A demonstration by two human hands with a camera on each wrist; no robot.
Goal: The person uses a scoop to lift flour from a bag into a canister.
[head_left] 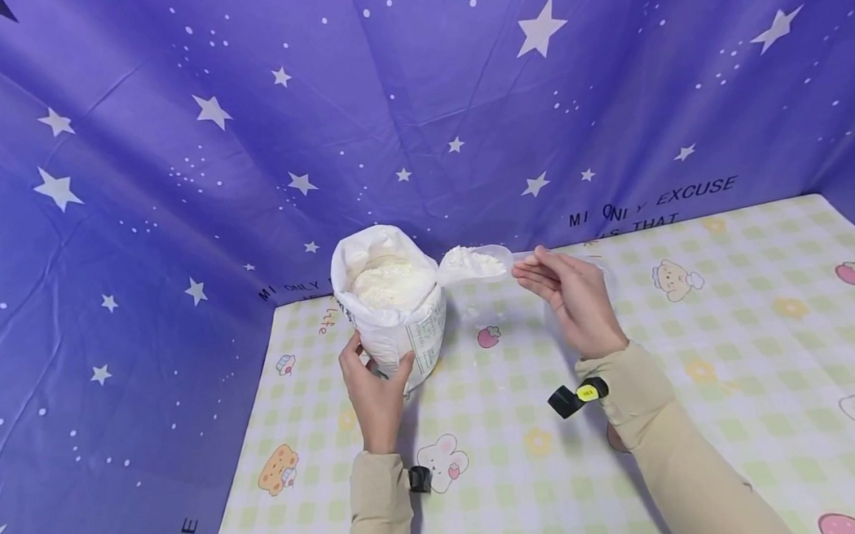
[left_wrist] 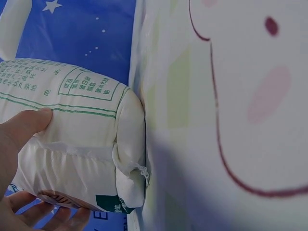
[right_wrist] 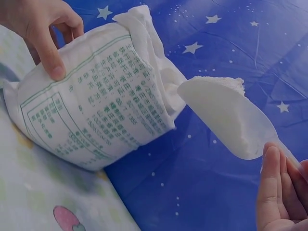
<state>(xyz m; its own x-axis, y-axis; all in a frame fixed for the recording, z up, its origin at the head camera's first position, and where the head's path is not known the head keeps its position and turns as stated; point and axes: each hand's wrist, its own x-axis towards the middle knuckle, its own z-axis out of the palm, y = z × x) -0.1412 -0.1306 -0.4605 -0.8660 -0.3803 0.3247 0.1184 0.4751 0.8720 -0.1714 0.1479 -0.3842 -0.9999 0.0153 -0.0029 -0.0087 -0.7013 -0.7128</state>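
Note:
An open white cloth bag (head_left: 420, 337) of flour stands upright near the back left of the table, green print on its side. My left hand (head_left: 378, 396) grips its near side low down, thumb on one face and fingers round the other, as the left wrist view (left_wrist: 29, 139) also shows. Just right of the bag's mouth, a translucent scoop (head_left: 472, 276) heaped with flour (right_wrist: 219, 84) is held up. Its handle is pinched between the thumb and fingers of my right hand (head_left: 580, 298). The scoop's tip is close to the bag's rim; whether they touch I cannot tell.
A checked tablecloth (head_left: 500, 491) with cartoon prints covers the table. Blue starry curtain (head_left: 417, 96) hangs right behind the bag and along the left side. A faint clear outline behind my right hand may be a transparent container; I cannot tell.

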